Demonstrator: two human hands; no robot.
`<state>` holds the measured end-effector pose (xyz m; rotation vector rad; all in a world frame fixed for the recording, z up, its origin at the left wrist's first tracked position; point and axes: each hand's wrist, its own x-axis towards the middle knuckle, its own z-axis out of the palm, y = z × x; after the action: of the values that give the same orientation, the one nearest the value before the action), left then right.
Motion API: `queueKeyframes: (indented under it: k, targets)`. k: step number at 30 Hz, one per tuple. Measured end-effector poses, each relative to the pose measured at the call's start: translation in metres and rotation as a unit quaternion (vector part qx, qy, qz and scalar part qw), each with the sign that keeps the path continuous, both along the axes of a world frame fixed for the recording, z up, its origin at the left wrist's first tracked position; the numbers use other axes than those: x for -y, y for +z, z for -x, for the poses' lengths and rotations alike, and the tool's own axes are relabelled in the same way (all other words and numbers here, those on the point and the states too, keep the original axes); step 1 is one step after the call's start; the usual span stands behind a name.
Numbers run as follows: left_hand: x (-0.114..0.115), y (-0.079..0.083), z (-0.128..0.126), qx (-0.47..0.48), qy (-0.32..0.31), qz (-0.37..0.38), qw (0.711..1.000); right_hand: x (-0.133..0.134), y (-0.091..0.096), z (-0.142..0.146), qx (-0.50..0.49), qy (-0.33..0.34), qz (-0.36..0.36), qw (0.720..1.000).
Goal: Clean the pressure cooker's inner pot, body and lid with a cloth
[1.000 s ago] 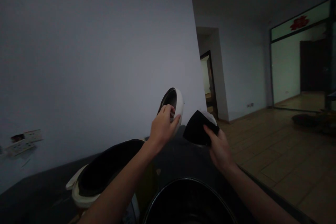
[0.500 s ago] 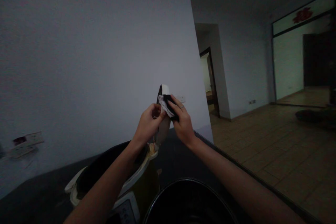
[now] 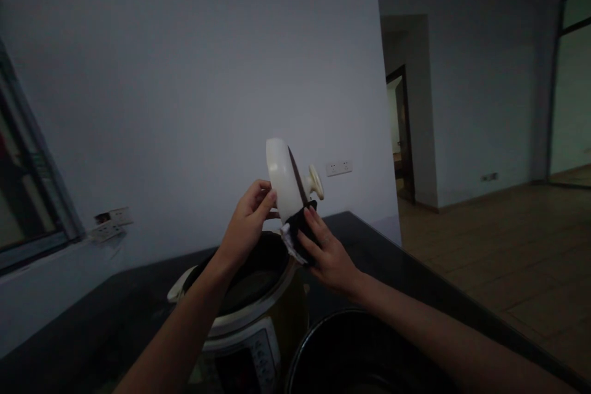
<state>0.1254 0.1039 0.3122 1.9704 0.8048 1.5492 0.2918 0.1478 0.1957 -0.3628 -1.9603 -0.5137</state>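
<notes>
My left hand (image 3: 247,221) grips the rim of a white round lid (image 3: 285,181) with a knob on its far side, holding it on edge above an open yellow electric cooker (image 3: 252,314). A dark cloth with a white edge (image 3: 299,235) is pressed against the lid's lower rim by my right hand (image 3: 325,252), whose fingers are closed on it. Both hands meet at the lid, over the cooker's opening.
A black inner pot (image 3: 351,357) stands at the bottom, right of the cooker, on a dark counter (image 3: 392,265). Wall sockets (image 3: 339,167) and a socket strip (image 3: 108,225) sit on the white wall. A window is at the left, and tiled floor and a doorway at the right.
The lid has turned so its white top and knob now show. My right hand with the cloth slid from the lid's upper edge down to its lower rim. The camera swung left.
</notes>
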Motion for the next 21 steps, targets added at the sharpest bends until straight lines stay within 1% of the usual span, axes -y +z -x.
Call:
queueKeyframes:
  k: [2, 5, 7, 8, 9, 10, 11, 13, 15, 17, 19, 21]
  targets:
    - [0.001, -0.004, 0.006, 0.021, 0.001, 0.003, 1.000, 0.001, 0.013, 0.006, 0.004, -0.001, -0.001, 1.000]
    - [0.001, -0.011, 0.015, 0.050, -0.001, 0.006, 0.999, 0.004, 0.052, 0.023, -0.033, 0.005, 0.025, 0.999]
    - [0.000, -0.015, 0.020, 0.066, -0.002, 0.008, 0.998, 0.007, 0.074, 0.037, -0.065, 0.016, 0.064, 0.996]
    - [0.000, -0.017, 0.023, 0.077, -0.002, 0.009, 0.997, 0.008, 0.080, 0.043, -0.076, 0.022, 0.073, 0.994]
    - [-0.001, -0.018, 0.026, 0.092, -0.002, 0.009, 0.996, 0.008, 0.081, 0.048, -0.078, 0.026, 0.077, 0.994]
    - [-0.002, -0.019, 0.029, 0.107, -0.002, 0.011, 0.994, 0.008, 0.078, 0.051, -0.071, 0.029, 0.075, 0.994]
    - [-0.003, -0.020, 0.032, 0.122, 0.001, 0.015, 0.992, 0.008, 0.071, 0.052, -0.056, 0.031, 0.068, 0.996]
    - [-0.005, -0.021, 0.036, 0.148, 0.008, 0.021, 0.989, 0.005, 0.049, 0.049, -0.017, 0.032, 0.052, 0.998]
    - [-0.008, -0.021, 0.039, 0.162, 0.005, 0.025, 0.986, 0.001, 0.025, 0.041, 0.001, 0.035, 0.040, 0.999]
    - [-0.009, -0.021, 0.040, 0.176, -0.006, 0.021, 0.984, -0.002, 0.006, 0.032, 0.003, 0.038, 0.054, 0.998]
    - [-0.010, -0.021, 0.039, 0.186, -0.013, 0.018, 0.982, -0.004, -0.005, 0.025, -0.001, 0.035, 0.074, 0.997]
    - [-0.011, -0.021, 0.038, 0.191, -0.011, 0.016, 0.981, -0.004, -0.010, 0.023, -0.002, 0.027, 0.083, 0.996]
